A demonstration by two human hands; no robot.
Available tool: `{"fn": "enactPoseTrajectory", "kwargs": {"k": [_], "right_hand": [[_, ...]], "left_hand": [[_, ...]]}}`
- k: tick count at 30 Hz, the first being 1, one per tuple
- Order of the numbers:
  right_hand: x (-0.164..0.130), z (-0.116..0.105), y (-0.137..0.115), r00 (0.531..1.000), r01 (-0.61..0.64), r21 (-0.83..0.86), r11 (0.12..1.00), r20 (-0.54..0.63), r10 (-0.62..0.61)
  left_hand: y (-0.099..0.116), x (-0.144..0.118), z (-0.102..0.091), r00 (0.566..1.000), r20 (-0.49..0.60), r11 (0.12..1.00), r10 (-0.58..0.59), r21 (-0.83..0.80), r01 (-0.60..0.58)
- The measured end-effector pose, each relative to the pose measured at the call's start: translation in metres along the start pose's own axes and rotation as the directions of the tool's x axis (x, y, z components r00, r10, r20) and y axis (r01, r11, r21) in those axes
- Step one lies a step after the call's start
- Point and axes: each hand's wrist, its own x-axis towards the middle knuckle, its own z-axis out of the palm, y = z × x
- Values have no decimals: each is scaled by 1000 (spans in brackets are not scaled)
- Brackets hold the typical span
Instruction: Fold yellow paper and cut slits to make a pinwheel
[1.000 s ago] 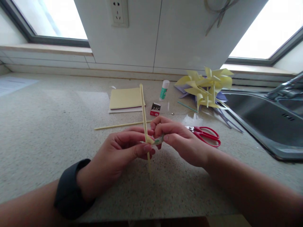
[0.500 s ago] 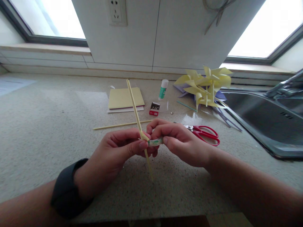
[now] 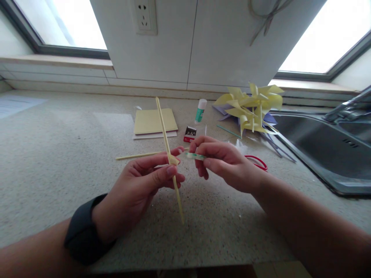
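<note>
Left grip (image 3: 145, 175): thumb and fingers pinched on a pale yellow stick (image 3: 162, 123), held tilted above the worktop (image 3: 58, 154). Folded yellow paper piece (image 3: 173, 159) sits against the stick at the thumb; thumb hides part of that joint. Stick looks slim and straight, lower end blurred.

Right grip (image 3: 224, 162): thumb and fingers clamped on a small tape roll (image 3: 195, 156), narrow, clear with green marks, seen nearly edge-on. Can't tell if a clear strand links it to the stick.

Behind the hands: second stick (image 3: 139, 155) lying flat, right end hidden by the fingers. Scissors (image 3: 256, 162) mostly covered by right hand, only a red plastic loop shows. Small red box (image 3: 190, 134), metallic bits inside, too small to identify. Glue stick (image 3: 200, 111) upright, white cap, green label. Paper stack (image 3: 153, 122), flat, yellow on top.

Right rear: yellow and purple paper pinwheels (image 3: 253, 106), curled blades overlapping, can't count. Teal strip (image 3: 228, 130) just beside. Brushed-metal sink (image 3: 319, 166) cut off at right edge. Worktop is speckled stone-look.
</note>
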Motion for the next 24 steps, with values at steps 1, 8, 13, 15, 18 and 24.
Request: {"fn": "enactPoseTrajectory", "kwargs": {"k": [1,8,13,15,18,24], "right_hand": [[1,-2,1,999,-3,-71,997,-39,0],[1,1,4,998,42,-425,904,-26,-59],[-2,5,-5,997,75,-400,913,62,-55],[-3,6,-7,995,76,-372,925,86,-48],[-5,6,-7,993,70,-292,954,115,-38],[-6,6,-3,986,-9,-16,1000,165,12]], "left_hand": [[0,0,0,1000,-7,1000,5,1,-5],[0,-2,-1,994,74,975,82,198,-96],[-1,-1,-2,985,155,945,80,304,-124],[-2,0,-2,987,139,942,86,311,-126],[-2,-1,-2,987,132,944,86,307,-123],[-3,-1,-3,974,203,945,104,286,-161]]}}
